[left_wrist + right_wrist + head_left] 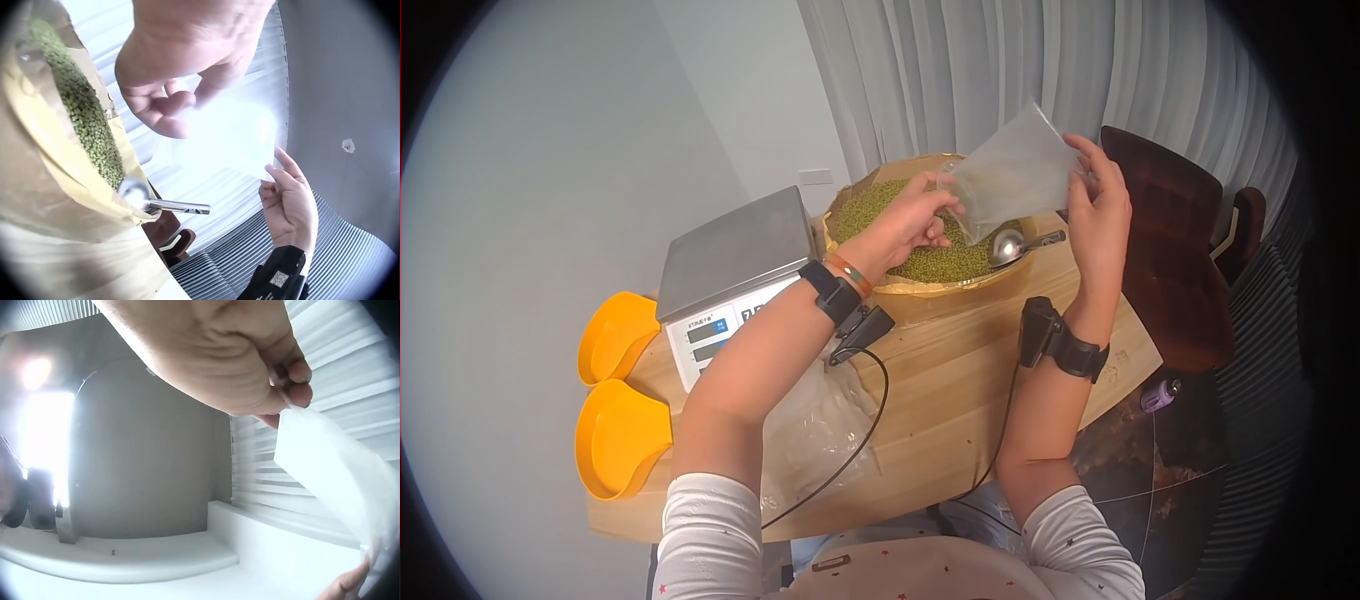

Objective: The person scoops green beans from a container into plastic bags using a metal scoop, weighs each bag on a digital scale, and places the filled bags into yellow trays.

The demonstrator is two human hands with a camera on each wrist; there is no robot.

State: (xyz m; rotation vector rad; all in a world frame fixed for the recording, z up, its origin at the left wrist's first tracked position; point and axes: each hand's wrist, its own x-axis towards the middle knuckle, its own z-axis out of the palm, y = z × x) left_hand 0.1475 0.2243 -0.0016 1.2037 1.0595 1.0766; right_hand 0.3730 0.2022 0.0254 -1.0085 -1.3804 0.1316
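Note:
A clear plastic bag (1020, 165) is stretched between the two hands above a sack of green beans (870, 205). The left hand (915, 220) pinches its left edge between thumb and fingers. At the opposite edge, the right hand (1100, 200) pinches a corner with thumb and fingertips. The bag (331, 462) hangs flat from the right hand (231, 362) in the right wrist view. Below the bag, a metal scoop (1007, 247) lies on the beans, its handle over the sack's rim.
A digital scale (735, 250) stands at the left of the wooden table (940, 400). Two yellow scoop-shaped trays (615, 335) lie at the left edge. Clear plastic bags (815, 430) lie near the front. A brown chair (1170, 250) and a purple bottle (1160, 395) are at the right.

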